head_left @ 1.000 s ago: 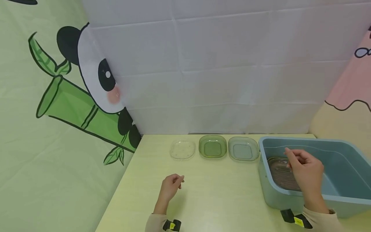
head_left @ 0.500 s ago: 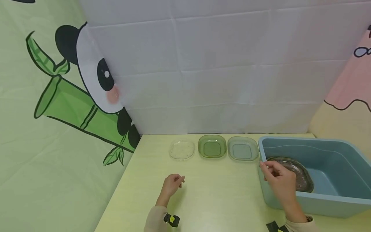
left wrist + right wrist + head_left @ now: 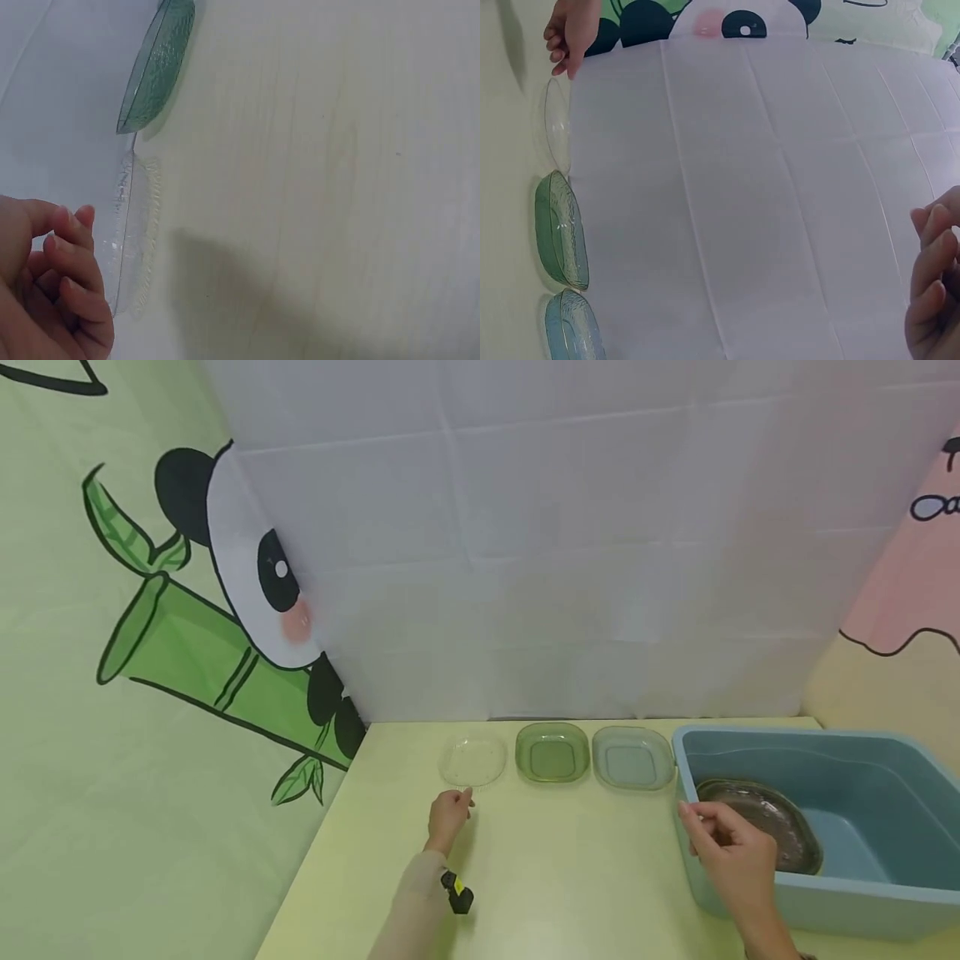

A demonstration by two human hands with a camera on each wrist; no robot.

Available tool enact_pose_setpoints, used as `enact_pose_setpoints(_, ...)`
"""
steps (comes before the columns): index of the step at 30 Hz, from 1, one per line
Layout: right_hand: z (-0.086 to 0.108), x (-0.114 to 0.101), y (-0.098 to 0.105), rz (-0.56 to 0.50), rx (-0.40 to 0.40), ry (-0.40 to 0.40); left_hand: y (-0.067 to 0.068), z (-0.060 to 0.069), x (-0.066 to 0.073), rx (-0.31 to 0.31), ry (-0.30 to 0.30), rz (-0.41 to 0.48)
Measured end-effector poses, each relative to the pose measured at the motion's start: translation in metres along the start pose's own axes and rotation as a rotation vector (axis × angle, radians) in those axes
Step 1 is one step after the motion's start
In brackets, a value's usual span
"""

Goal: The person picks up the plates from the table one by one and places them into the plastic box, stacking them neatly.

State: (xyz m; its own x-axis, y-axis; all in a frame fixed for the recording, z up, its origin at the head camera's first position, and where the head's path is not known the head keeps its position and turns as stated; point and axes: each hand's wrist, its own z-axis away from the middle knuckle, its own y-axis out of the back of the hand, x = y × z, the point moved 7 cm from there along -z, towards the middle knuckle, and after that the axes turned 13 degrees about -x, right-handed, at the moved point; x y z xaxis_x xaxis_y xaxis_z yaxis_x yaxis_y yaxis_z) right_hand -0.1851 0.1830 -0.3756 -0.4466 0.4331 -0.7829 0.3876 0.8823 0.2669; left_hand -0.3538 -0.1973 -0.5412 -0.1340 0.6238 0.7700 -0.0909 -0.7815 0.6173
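My left hand [image 3: 447, 817] is just in front of a clear glass dish [image 3: 472, 760], its fingers loosely bent and holding nothing. In the left wrist view, that hand [image 3: 56, 281] overlaps the clear dish [image 3: 135, 240], and I cannot tell whether they touch. To the dish's right are a green glass dish [image 3: 552, 752] and a pale bluish glass dish [image 3: 633, 758], all in a row. My right hand [image 3: 735, 852], loosely curled with nothing in it, hovers over the near left rim of a blue plastic tub [image 3: 862, 889]. Dark brownish glass dishware [image 3: 772, 818] lies inside the tub, partly hidden by the hand.
The pale table [image 3: 555, 868] ends against a white cloth backdrop [image 3: 570, 568]. A green cloth with a panda print [image 3: 270, 568] hangs on the left. The tub takes up the table's right side, its walls rising well above the tabletop.
My left hand has moved forward to the clear dish. My right hand has come left from above the tub's inside to its left rim, uncovering more of the dark dishware. The view has tilted slightly.
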Motion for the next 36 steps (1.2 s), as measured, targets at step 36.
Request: enact_pose_setpoints(36, 0.047, 0.004, 0.017, -0.058, 0.204, -0.189, -0.011, -0.052, -0.039, 0.156, 0.218, 0.263)
